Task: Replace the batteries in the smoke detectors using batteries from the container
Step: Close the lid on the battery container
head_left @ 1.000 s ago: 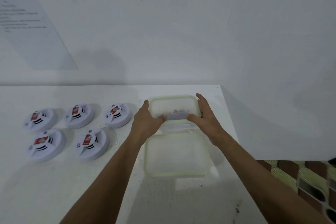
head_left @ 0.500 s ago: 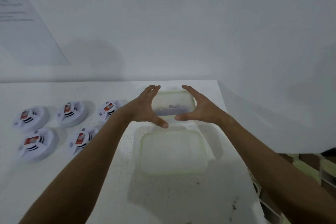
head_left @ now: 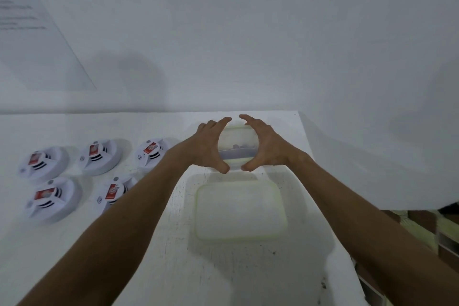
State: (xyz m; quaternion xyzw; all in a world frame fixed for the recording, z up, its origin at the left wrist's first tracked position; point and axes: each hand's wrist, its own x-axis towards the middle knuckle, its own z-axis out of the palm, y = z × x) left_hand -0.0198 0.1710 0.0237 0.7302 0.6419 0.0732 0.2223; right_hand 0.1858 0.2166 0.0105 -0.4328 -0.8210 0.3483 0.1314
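Batteries: small dark shapes, blurred, lay on the floor of the clear container (head_left: pixel 237 143) at about 12 o'clock on the white table (head_left: pixel 154 268); their count and type could not be told.
Lid: the green-rimmed lid (head_left: pixel 239 210) lay flat on the table at the near side, off the container and just in front of it.
Progress: opening the container appeared done; no battery had yet been lifted out, and every swap seemed still ahead.
Left hand: the left hand (head_left: pixel 207 145) arched over the container's left side with thumb near and fingers far; it held nothing, and contact with the wall could not be confirmed.
Right hand: the right hand (head_left: pixel 267 145) mirrored it on the right side, fingers curved but empty, index tips nearly meeting beyond the far rim.
Smoke detectors: five white smoke detectors (head_left: pixel 98 156) sat at about 9 to 10 o'clock, three in the far row and two nearer, each showing a red label and dark vents; none looked opened.
Backdrop: a pale wall (head_left: pixel 248 45) with paper sheets rose behind the table.
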